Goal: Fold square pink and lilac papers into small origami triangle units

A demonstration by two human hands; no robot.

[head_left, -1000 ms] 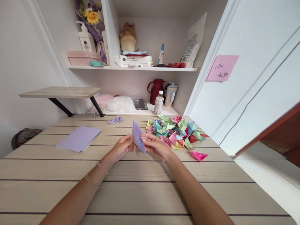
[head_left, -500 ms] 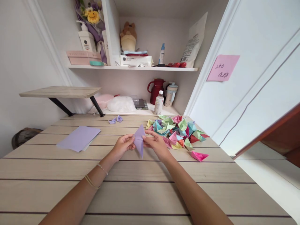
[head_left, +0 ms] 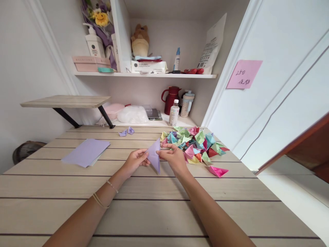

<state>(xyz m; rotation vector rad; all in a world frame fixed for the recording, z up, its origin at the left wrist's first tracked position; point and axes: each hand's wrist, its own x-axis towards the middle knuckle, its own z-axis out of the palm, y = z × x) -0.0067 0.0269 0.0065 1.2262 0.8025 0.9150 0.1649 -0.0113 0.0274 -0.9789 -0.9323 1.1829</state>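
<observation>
A folded sheet of purple paper (head_left: 154, 157) is held up above the wooden table, roughly triangular with its long edge to the right. My left hand (head_left: 136, 161) pinches its left corner between thumb and fingers. On the other side, my right hand (head_left: 173, 157) grips the long edge, thumb and forefinger closed on it. Just behind my right hand lies a heap of folded paper boats (head_left: 199, 137) in many colours. A single bright pink paper boat (head_left: 218, 171) sits apart at the heap's near right.
Loose purple sheets (head_left: 87, 152) lie at the left of the table. Two small purple folded papers (head_left: 126, 131) rest near the back edge. A clear bottle (head_left: 174, 113) and a red jug (head_left: 171, 99) stand behind, below a shelf (head_left: 146, 75). A small raised stand (head_left: 65, 101) is at back left.
The purple paper has turned so that more of its broad face shows, its long edge shifting right. My right hand's fingers have closed onto that edge.
</observation>
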